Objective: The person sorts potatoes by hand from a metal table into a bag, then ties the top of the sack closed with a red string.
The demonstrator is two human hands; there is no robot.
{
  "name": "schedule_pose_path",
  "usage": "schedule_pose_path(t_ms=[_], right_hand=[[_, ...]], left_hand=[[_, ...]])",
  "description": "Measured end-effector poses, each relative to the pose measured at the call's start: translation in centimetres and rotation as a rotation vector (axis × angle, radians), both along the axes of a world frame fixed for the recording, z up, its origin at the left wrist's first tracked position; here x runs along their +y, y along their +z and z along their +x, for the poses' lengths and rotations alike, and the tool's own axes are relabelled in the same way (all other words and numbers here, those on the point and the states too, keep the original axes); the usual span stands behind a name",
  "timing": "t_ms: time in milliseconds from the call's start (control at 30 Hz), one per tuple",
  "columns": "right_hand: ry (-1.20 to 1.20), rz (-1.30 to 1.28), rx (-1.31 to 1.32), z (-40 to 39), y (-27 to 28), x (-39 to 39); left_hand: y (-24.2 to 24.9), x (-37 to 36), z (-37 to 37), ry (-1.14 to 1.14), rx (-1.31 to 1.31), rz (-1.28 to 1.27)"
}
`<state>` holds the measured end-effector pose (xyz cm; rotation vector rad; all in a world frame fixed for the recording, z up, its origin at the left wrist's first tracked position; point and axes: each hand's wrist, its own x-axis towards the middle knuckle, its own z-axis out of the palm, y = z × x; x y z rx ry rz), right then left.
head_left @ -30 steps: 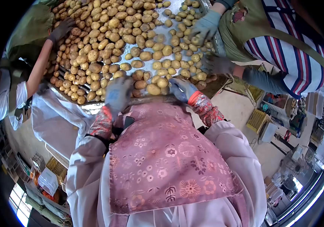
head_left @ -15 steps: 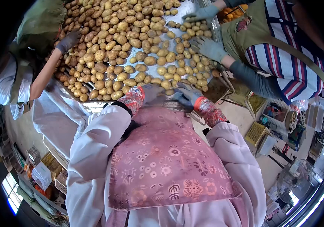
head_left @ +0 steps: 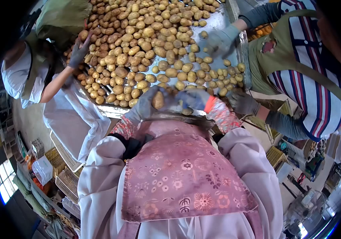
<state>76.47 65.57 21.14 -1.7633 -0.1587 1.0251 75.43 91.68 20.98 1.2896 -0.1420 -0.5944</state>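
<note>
Many potatoes lie spread over a metal sorting table. My left hand, in a grey glove, is closed around a potato at the table's near edge. Just right of it, my right hand, also gloved, is over the near edge and smeared by motion. A small potato shows under its fingers; whether it is gripped is unclear. Patterned red cuffs cover both my wrists.
A co-worker on the right has one gloved hand over the table and another near its right corner. On the left, a co-worker's gloved hand holds a potato. Yellow crates stand on the floor.
My left hand has lifted from the table edge with a potato in it. The right co-worker's nearer hand has moved to the table's corner. The view has shifted, moving the table rightward.
</note>
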Motion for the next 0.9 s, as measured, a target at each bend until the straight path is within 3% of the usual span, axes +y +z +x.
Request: schedule_pose_path(t_ms=[33,100,133,200,300,333,400,433,500,567,600,700,767,800,833,900], right_hand=[[0.311,-0.271,-0.570,-0.1,-0.6,-0.2],[0.290,-0.121,-0.995,-2.1,-2.8,-2.1],[0.306,-0.113,-0.993,-2.4,-3.6,-2.9],[0.099,0.011,-0.756,-2.9,-4.5,-4.0],[-0.069,-0.196,-0.423,-3.4,-4.7,-4.6],[-0.074,-0.200,-0.427,-3.5,-3.3,-3.8],[-0.135,0.033,-0.421,-4.1,-0.8,-2.2],[-0.030,0.090,-0.462,-4.5,-1.3,-2.4],[0.201,-0.128,-0.735,-5.2,-3.1,-3.4],[0.203,-0.097,-0.805,-4.1,-3.9,-5.4],[0.150,-0.306,-0.765,-3.4,-5.1,-5.8],[-0.215,-0.222,-0.692,-1.8,-1.3,-1.3],[-0.303,-0.038,-0.857,-1.1,0.6,4.4],[-0.336,0.049,-0.942,-0.8,1.7,7.3],[-0.278,0.029,-1.204,-1.0,5.0,9.4],[-0.132,-0.133,-1.228,-1.2,6.8,11.0]], left_hand=[[0.9,0.1,-0.2,0.207,0.717,-0.540],[0.8,1.4,-0.8,0.369,0.685,-0.532],[2.5,1.4,-0.9,0.384,0.716,-0.589],[4.4,1.6,-1.4,0.412,0.748,-0.649],[4.9,2.0,-1.9,0.322,0.691,-0.779],[5.1,2.0,-2.3,0.282,0.563,-0.633],[5.1,1.8,-2.6,0.230,0.436,-0.492],[5.1,1.8,-2.6,0.236,0.449,-0.499],[5.5,1.8,-2.4,0.236,0.455,-0.506],[6.7,1.6,-2.8,0.265,0.597,-0.589],[5.6,1.7,-2.9,0.258,0.596,-0.594],[1.9,1.9,-2.6,0.335,0.290,-0.245],[1.4,0.9,-1.4,0.290,0.701,-0.731],[3.0,-0.4,-1.8,0.157,0.113,-0.324],[4.8,-1.7,-2.2,0.208,-0.421,0.141],[4.1,-2.0,-1.8,0.122,-1.061,0.746]])
